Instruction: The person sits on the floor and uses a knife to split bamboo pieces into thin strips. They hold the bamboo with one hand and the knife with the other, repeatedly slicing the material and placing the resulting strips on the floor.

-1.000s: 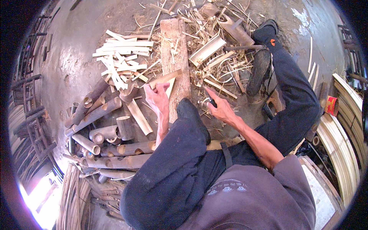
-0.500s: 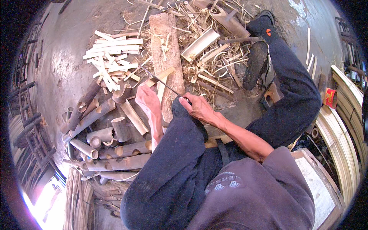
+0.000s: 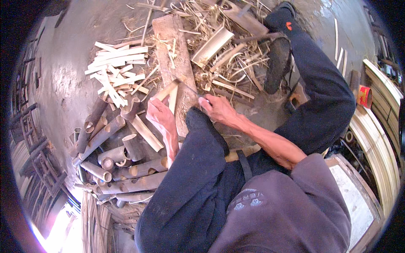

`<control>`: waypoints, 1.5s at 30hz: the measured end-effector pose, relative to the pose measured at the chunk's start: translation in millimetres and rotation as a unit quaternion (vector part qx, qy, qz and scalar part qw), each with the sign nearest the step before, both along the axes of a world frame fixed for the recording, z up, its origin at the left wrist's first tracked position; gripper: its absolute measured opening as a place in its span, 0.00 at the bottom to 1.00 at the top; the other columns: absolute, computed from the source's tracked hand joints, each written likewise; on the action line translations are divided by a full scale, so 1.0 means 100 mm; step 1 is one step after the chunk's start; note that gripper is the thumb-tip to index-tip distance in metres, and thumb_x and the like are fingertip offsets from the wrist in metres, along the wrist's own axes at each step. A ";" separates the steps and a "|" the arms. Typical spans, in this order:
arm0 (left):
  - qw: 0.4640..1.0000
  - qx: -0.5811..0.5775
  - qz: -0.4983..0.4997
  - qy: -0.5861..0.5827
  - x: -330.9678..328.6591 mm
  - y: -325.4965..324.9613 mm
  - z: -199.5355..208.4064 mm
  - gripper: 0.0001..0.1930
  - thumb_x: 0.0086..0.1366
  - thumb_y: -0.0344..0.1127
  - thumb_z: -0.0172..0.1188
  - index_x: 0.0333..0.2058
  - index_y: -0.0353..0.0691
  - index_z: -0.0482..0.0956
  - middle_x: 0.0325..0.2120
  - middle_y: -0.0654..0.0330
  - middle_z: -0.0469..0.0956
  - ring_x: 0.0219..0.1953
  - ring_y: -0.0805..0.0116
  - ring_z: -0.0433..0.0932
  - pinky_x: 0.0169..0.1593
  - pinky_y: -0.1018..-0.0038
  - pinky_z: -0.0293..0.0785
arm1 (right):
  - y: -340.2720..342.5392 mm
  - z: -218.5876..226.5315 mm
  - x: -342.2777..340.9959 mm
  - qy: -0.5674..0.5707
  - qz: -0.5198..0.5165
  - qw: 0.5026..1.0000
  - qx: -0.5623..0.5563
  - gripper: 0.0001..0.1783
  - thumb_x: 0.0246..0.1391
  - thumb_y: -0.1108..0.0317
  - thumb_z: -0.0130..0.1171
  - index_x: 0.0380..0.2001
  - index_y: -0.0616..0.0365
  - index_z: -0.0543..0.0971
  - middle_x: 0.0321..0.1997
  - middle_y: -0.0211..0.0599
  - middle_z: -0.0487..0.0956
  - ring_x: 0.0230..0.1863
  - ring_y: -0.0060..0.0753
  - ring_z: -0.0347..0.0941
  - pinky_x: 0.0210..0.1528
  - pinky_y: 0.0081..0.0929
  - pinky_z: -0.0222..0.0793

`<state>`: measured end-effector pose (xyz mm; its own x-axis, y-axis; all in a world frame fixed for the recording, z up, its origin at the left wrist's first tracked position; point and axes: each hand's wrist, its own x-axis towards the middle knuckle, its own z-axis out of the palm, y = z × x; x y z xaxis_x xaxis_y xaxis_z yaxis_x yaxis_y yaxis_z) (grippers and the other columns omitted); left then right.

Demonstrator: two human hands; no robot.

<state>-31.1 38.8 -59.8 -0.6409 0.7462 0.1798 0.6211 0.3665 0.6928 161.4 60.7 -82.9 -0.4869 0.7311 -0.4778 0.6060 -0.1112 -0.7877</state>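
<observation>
My left hand (image 3: 160, 114) is closed around the near end of a flat, pale bamboo strip (image 3: 166, 91), which slants up to the right over a rough wooden board (image 3: 189, 114). My right hand (image 3: 219, 109) grips a knife by its handle. The thin dark blade (image 3: 188, 87) points up and left, meeting the strip near its far end; its tip is blurred. Another pale strip (image 3: 173, 100) lies on the board just right of my left hand. The board's near end lies beside my bent knee (image 3: 198, 120).
Cut strips (image 3: 120, 59) are heaped left of the board. Shavings and a split bamboo half (image 3: 213, 46) lie to its right. Several bamboo tubes (image 3: 135, 147) crowd the lower left. Long bamboo slats (image 3: 375, 147) and a red box (image 3: 364, 96) are at the right.
The knife has shifted right along the strip, toward its far end, with my right hand. My left hand keeps its hold. The whole view has moved slightly.
</observation>
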 end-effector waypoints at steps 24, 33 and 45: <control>0.985 -0.077 -0.029 -0.153 0.12 0.40 -0.53 0.16 0.71 0.41 0.48 0.41 0.31 0.77 0.26 0.59 0.79 0.28 0.72 0.76 0.30 0.74 0.73 | -0.02 -0.17 0.19 0.000 -0.079 0.990 -0.121 0.28 0.63 0.46 0.44 0.37 0.64 0.78 0.34 0.58 0.79 0.41 0.59 0.77 0.45 0.46 0.69; 0.749 -0.279 -0.135 -0.586 -0.20 -0.09 -0.16 0.15 0.69 0.40 0.47 0.40 0.32 0.76 0.16 0.64 0.71 0.15 0.75 0.67 0.19 0.77 0.63 | 0.05 0.04 0.32 -0.064 0.012 0.998 0.021 0.24 0.62 0.48 0.47 0.29 0.62 0.72 0.24 0.60 0.76 0.31 0.69 0.72 0.33 0.53 0.66; 0.754 0.070 0.025 -0.653 0.15 -0.42 0.13 0.22 0.73 0.41 0.43 0.52 0.23 0.64 0.45 0.37 0.75 0.45 0.50 0.79 0.50 0.61 0.78 | -0.09 -0.11 0.24 -0.056 -0.010 0.998 0.031 0.26 0.63 0.46 0.45 0.33 0.62 0.72 0.30 0.62 0.76 0.36 0.69 0.72 0.38 0.56 0.66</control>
<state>-16.3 -3.0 -46.7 -0.3671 0.7473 -0.5539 -0.6359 0.2330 0.7358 185.2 51.4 -93.9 -0.4179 0.7707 -0.4810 0.6880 -0.0774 -0.7216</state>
